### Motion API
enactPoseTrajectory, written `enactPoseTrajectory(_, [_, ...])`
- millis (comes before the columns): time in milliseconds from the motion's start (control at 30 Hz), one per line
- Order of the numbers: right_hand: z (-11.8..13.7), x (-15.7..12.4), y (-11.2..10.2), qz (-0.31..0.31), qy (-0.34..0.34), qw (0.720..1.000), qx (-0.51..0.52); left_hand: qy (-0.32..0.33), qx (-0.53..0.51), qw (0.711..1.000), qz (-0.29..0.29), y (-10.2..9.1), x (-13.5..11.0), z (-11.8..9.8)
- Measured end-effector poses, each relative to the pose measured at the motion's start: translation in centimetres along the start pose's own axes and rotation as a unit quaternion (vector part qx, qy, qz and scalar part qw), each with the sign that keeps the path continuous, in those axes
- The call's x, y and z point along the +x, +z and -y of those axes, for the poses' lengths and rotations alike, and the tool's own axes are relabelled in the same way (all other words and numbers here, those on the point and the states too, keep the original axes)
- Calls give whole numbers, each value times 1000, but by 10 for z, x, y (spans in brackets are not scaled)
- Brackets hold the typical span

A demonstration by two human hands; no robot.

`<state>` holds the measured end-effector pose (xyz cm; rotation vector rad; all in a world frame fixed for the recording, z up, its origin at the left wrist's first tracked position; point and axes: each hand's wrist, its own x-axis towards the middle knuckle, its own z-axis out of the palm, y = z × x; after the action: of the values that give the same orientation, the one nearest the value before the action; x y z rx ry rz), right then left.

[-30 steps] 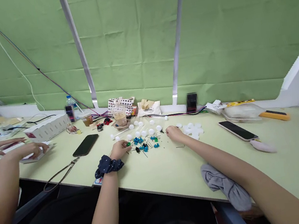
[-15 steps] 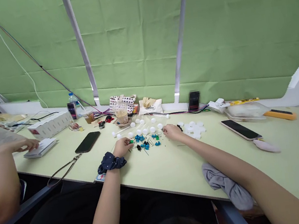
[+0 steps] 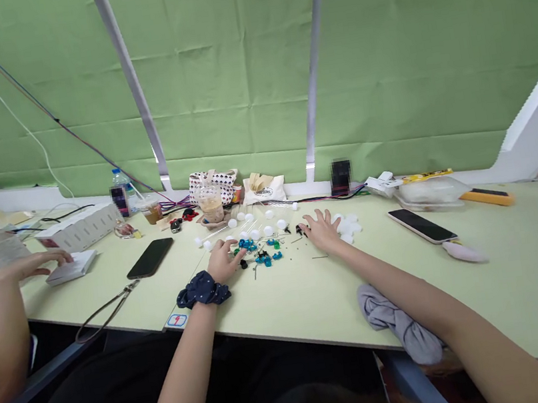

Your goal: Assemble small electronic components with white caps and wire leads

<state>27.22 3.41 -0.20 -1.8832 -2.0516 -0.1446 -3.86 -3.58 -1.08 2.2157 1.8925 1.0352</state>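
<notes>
My left hand (image 3: 224,258), with a dark blue scrunchie (image 3: 203,291) on its wrist, rests curled on the pale green table (image 3: 294,299). Its fingertips are pinched at the edge of a small heap of blue, green and black pieces with thin metal pins (image 3: 259,255); what they hold is too small to tell. My right hand (image 3: 322,228) lies flat with fingers spread, just right of that heap. It touches a cluster of white round caps (image 3: 350,224). White balls on clear sticks (image 3: 252,224) lie behind the heap.
A black phone (image 3: 150,257) and a lanyard (image 3: 106,310) lie to the left, a second phone (image 3: 421,224) to the right. A grey cloth (image 3: 393,321) hangs over the near edge. An iced drink cup (image 3: 210,203), bags and cables line the back. A co-worker's hands (image 3: 26,265) touch a white box at the far left.
My right hand went from a closed pinch to flat with spread fingers, and moved slightly right toward the white caps. My left hand stayed curled at the heap. The co-worker's hands shifted.
</notes>
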Motion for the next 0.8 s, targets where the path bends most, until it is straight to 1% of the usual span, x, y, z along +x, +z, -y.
enactPoseTrajectory(67, [-7, 1, 2, 31, 19, 999, -5, 17, 48, 999, -16, 1, -5, -12])
enactPoseTrajectory(100, [-11, 2, 2, 44, 27, 999, -4, 32, 62, 998, -4, 2, -8, -19])
enactPoseTrajectory(167, [-20, 4, 5, 68, 46, 997, 0, 57, 79, 994, 44, 5, -14, -34])
enactPoseTrajectory(267, [-30, 7, 9, 90, 68, 994, 6, 52, 87, 987, 123, 12, -20, -52])
enactPoseTrajectory(333, [-34, 9, 13, 91, 69, 993, 9, 41, 78, 985, 146, 18, -21, -58])
enactPoseTrajectory(400, [-34, 10, 16, 83, 59, 995, 6, 33, 64, 985, 158, 23, -18, -60])
enactPoseTrajectory(600, [-35, 11, 20, 59, 18, 998, -12, 61, 69, 983, 159, 43, -5, -58])
enactPoseTrajectory(700, [-40, 14, 21, 51, -6, 998, -20, 79, 73, 984, 145, 54, 0, -60])
enactPoseTrajectory(800, [-47, 17, 23, 42, -16, 999, -26, 93, 76, 985, 127, 62, 4, -62])
